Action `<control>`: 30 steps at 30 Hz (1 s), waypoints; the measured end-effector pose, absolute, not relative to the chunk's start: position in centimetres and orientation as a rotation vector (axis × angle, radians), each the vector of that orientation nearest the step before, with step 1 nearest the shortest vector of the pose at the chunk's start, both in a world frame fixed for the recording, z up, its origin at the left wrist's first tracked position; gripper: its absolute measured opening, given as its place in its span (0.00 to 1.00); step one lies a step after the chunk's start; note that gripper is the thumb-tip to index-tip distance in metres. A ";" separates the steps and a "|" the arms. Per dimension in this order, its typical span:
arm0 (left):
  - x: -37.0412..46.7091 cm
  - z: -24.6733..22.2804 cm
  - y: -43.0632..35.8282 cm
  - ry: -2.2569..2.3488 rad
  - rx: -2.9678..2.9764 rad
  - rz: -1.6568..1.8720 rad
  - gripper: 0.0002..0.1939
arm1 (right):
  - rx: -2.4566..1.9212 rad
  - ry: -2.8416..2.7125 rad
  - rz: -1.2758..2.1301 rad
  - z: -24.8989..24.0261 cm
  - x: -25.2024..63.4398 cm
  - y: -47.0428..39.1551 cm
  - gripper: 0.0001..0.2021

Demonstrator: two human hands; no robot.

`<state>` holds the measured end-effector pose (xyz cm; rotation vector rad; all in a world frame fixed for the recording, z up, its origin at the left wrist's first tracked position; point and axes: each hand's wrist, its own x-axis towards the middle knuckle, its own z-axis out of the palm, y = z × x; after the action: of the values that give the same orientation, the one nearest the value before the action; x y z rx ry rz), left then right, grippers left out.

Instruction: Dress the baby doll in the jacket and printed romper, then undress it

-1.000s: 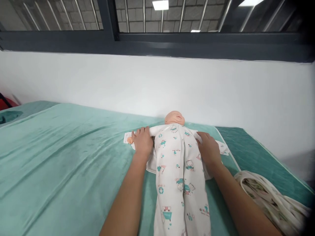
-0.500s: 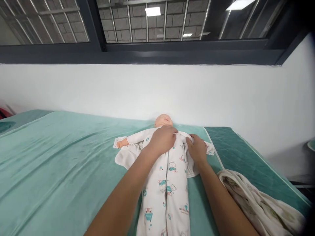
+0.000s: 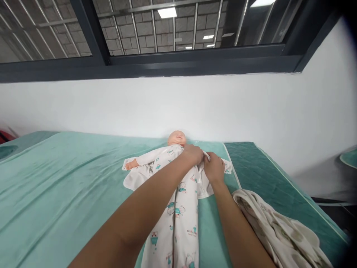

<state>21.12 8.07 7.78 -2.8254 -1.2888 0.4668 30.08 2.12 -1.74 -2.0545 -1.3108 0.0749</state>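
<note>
A baby doll [image 3: 176, 138] lies on its back with its head toward the wall. Over its body is a white baby romper [image 3: 182, 212] printed with small animals, its front seam running down the middle. Near the doll's shoulder on the right, my left hand [image 3: 194, 154] is closed on the romper's edge. My right hand [image 3: 214, 168] pinches cloth of the same garment just beside it, over the doll's arm, which is mostly hidden. The other doll arm, in a white sleeve [image 3: 152, 155], stretches out to the left. Under it spreads a white baby shirt [image 3: 138, 178].
A teal sheet [image 3: 69, 178] covers the bed, with a darker green strip [image 3: 248, 167] to the right. A crumpled patterned blanket [image 3: 279, 227] lies by my right forearm. Behind stands a white wall [image 3: 125, 108] below a dark-framed window [image 3: 167, 65] with metal bars.
My left hand has moved right across the doll's chest toward my right hand, and a bit of white cloth now shows between them. The camera view has shifted and tilted slightly.
</note>
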 end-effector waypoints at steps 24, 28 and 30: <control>22.5 6.2 7.8 -1.145 -2.662 0.441 0.20 | -2.015 -1.322 0.156 -1.7 31.2 1.3 0.18; 20.8 7.8 8.3 -1.167 -2.626 0.427 0.21 | -1.947 -1.264 0.170 -1.8 31.5 1.2 0.18; 19.8 8.6 8.4 -1.184 -2.612 0.420 0.21 | -1.921 -1.226 0.190 -1.9 31.7 1.2 0.19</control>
<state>19.80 8.45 8.61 -2.6115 -1.1842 0.4202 31.68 1.18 -1.95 -1.9208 -1.2259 0.1902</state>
